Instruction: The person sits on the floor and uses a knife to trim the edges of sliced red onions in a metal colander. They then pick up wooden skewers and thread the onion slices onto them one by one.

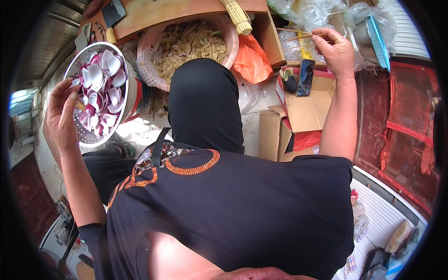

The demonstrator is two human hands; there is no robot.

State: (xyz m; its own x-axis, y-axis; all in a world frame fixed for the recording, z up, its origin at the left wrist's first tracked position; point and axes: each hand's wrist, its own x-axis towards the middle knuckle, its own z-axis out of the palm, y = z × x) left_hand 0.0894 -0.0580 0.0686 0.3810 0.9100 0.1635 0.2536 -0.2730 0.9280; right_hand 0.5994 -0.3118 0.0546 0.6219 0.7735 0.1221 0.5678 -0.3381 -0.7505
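My left hand (63, 108) is at the left rim of a white metal colander (122, 82), its fingers over cut red onion pieces (99, 80); whether it holds a piece, I cannot tell. At the upper right, my right hand (330, 45) pinches a few thin wooden skewers (297, 32) between thumb and fingers, their far ends pointing left. A tied bundle of skewers (238, 17) lies at the edge of a wooden board (182, 10).
A pink plastic basket (231, 45) holds peelings. Beside it are an orange plastic bag (252, 61) and open cardboard boxes (309, 108) with a phone (305, 77) propped on one. A cleaver (113, 14) lies at the upper left; a steel bowl (364, 40) stands right.
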